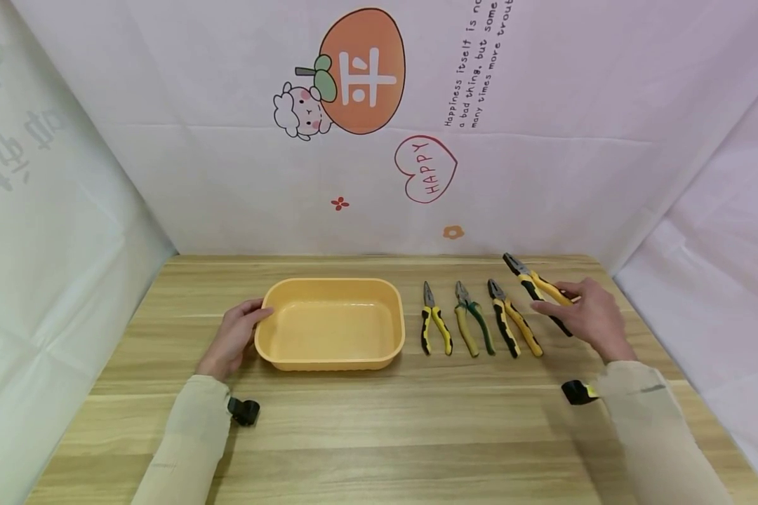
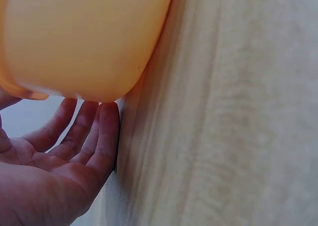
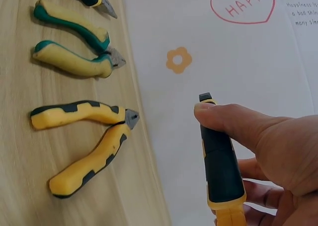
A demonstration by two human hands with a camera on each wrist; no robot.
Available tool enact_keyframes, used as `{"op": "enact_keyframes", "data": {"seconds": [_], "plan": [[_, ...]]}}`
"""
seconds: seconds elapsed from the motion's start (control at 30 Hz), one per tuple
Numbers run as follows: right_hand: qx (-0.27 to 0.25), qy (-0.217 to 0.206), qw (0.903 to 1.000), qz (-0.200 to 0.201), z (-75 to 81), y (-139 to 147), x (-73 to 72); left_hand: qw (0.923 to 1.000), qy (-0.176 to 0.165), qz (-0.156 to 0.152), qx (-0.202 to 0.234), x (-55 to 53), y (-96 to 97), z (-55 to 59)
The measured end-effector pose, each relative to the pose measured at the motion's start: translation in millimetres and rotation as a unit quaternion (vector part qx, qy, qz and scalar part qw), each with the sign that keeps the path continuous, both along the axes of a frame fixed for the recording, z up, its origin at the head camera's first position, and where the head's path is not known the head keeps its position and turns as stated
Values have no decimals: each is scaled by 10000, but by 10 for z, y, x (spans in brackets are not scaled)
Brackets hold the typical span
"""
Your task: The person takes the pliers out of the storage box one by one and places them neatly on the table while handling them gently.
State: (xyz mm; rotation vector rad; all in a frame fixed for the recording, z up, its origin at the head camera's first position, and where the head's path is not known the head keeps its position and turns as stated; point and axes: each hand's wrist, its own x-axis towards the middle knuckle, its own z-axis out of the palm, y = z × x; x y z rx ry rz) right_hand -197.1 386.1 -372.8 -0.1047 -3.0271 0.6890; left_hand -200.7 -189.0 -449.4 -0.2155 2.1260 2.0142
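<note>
My left hand (image 1: 232, 338) holds the left end of a yellow plastic basin (image 1: 330, 365), thumb over the rim. In the left wrist view the fingertips touch the basin's outer wall below the rim. My right hand (image 1: 594, 319) grips combination pliers (image 1: 528, 282) with yellow and black handles, raised above the table at the right, jaws pointing away to the upper left. The thumb presses along one handle in the right wrist view. Left of them lie similar yellow-black pliers (image 1: 504, 308), green-handled pliers (image 1: 464, 315) and yellow-black needle-nose pliers (image 1: 429, 308), their handles spread.
A wood-grain table (image 1: 379, 435) carries the basin and the row of pliers to its right. White printed cloth (image 1: 240, 189) rises behind the table's far edge and along both sides. Small black cameras (image 1: 245, 412) sit at each wrist.
</note>
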Motion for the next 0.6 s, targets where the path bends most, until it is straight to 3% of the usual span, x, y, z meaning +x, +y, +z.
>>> {"op": "enact_keyframes", "data": {"seconds": [0.6], "plan": [[-255, 168, 9990, -340, -183, 246, 25, 10000, -16, 11, -1, 5, 2, 30]]}}
